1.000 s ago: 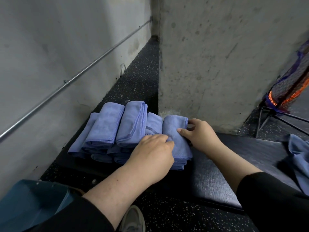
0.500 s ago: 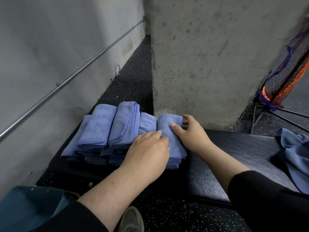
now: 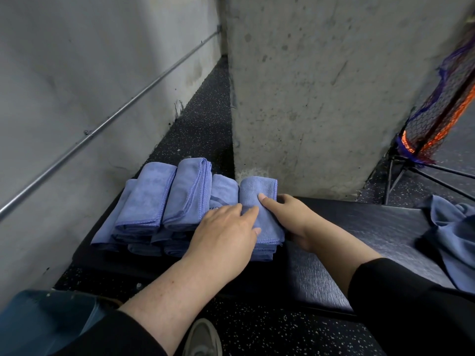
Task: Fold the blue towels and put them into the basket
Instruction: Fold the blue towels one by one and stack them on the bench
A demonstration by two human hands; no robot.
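Observation:
Several folded blue towels (image 3: 164, 201) lie side by side in a stack on the left end of a black padded bench (image 3: 359, 232). The rightmost folded towel (image 3: 257, 191) is under both hands. My left hand (image 3: 226, 232) lies flat on its near half with straight fingers. My right hand (image 3: 290, 219) holds its right edge, thumb on top and fingers along the side. An unfolded blue towel (image 3: 452, 232) is heaped at the bench's right end. No basket is in view.
A concrete pillar (image 3: 321, 98) rises right behind the bench. A grey wall with a metal pipe (image 3: 102, 127) runs along the left. A netted orange and purple stand (image 3: 437, 124) leans at the right. A blue bin (image 3: 43, 322) and my shoe (image 3: 203, 340) are near the bottom.
My left hand has flattened and slid slightly right over the rightmost towel. My right hand has shifted nearer along the towel's right edge. The camera has tilted a little.

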